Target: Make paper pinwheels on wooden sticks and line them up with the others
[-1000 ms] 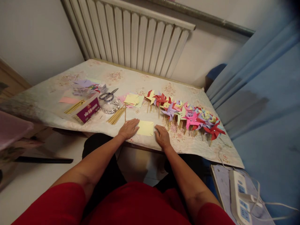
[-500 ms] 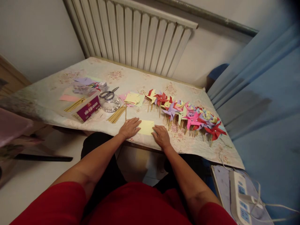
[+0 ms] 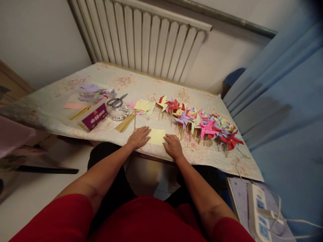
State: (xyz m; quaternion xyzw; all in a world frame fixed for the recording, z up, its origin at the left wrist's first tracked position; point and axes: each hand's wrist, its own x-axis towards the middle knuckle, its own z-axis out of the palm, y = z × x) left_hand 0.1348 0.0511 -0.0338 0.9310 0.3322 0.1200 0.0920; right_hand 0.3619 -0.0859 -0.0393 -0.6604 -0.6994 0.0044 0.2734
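Observation:
A pale yellow sheet of paper lies flat near the front edge of the table. On its left edge rests my left hand, fingers stretched out flat. My right hand lies on the paper's right edge with its fingers extended. Beyond my left hand is a bundle of thin wooden sticks, with one stick apart from it. Past the sheet sits a stack of yellow paper squares, with pink and green paper beneath. Many finished paper pinwheels on sticks crowd the table right of my right hand.
Scissors rest against a round clear container of pins. A purple box with sticks stands at the left, near coloured paper scraps. A power strip with cables lies on a lower surface at right, beside a blue curtain.

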